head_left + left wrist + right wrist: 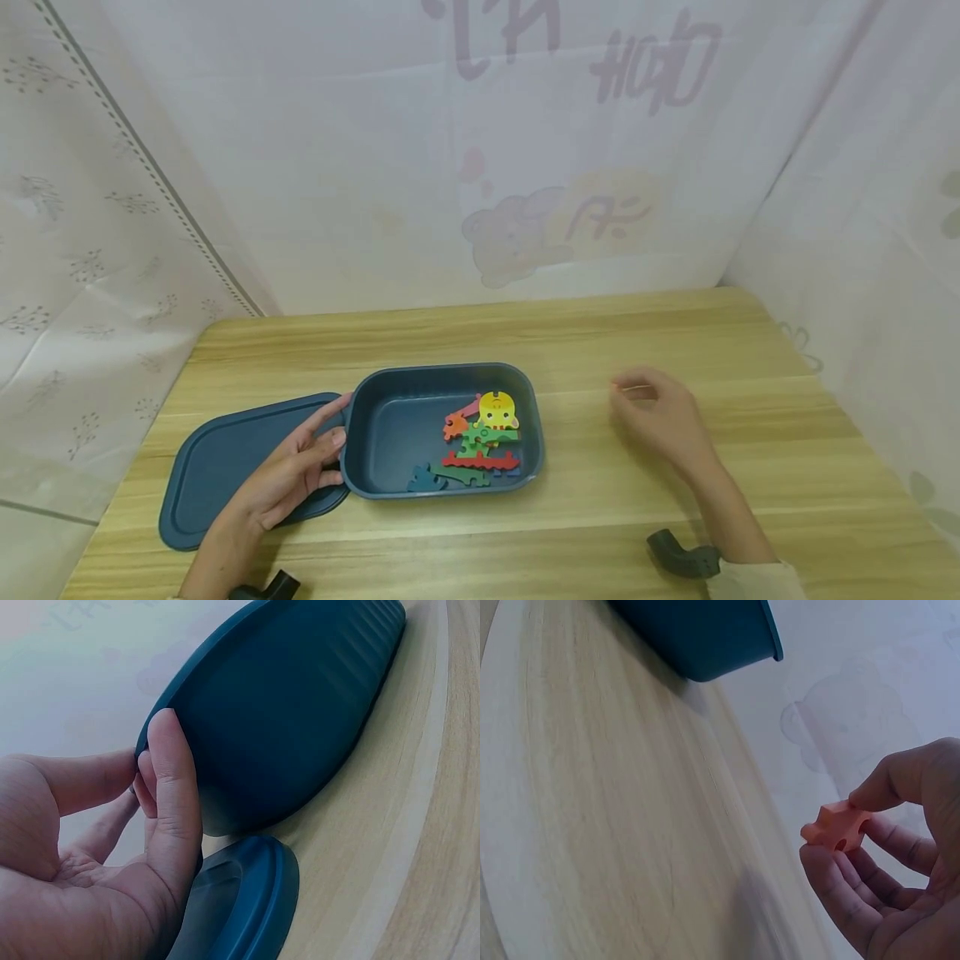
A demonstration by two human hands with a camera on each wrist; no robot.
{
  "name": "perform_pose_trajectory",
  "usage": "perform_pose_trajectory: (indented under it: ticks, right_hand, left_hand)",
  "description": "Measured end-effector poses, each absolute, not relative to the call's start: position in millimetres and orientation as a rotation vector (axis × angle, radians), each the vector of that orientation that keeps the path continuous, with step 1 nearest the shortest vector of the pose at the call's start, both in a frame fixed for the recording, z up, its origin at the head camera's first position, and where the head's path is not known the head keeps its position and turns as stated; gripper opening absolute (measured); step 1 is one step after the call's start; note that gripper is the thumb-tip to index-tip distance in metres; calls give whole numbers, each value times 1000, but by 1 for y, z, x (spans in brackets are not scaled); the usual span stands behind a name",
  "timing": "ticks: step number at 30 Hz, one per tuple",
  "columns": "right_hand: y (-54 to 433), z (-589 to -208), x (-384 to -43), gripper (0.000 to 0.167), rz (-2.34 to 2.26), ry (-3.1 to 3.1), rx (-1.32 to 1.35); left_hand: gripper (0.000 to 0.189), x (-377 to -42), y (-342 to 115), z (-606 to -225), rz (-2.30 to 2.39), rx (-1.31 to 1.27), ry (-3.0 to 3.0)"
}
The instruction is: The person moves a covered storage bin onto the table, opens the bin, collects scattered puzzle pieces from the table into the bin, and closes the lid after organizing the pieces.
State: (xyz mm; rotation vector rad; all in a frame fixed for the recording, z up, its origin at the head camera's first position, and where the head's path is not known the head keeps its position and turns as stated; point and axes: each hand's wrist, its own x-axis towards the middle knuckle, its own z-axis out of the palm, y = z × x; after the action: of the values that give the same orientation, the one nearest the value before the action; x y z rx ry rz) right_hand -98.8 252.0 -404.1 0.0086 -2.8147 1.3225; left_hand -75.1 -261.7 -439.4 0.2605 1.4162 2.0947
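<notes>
My left hand (288,479) is at the left end of a dark blue plastic box (442,495). In the left wrist view its thumb and fingers (172,772) pinch the rim. Colourful puzzle pieces (480,461) lie toward the right side of the box, among them a yellow animal-face piece (497,408). To the right of the box, above the table, my right hand (663,417) pinches a small orange puzzle piece (840,825) between thumb and fingers. That piece has a knob and notches; it is mostly hidden by the hand in the head view.
The box's blue lid (225,458) lies flat on the wooden table (585,533) at the left, partly under my left hand and forearm. Printed cloth (360,167) hangs behind the table and at both sides. A dark curved fitting (682,557) is at each wrist.
</notes>
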Motion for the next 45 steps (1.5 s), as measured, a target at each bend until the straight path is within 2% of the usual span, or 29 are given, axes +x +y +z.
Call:
perform_pose_trajectory:
  ticks: [11,30,45]
  right_hand:
    - [235,-402,-101,32,1602,-2717,9]
    - [204,-391,-104,31,1716,-2704,117]
    - [177,-395,-102,22,1814,-2595,272]
  left_hand:
    - [68,-74,-261,-439,2088,260,1432]
    - [70,-74,-259,-438,2083,236,1480]
    - [69,-75,-260,-439,2085,230,1486]
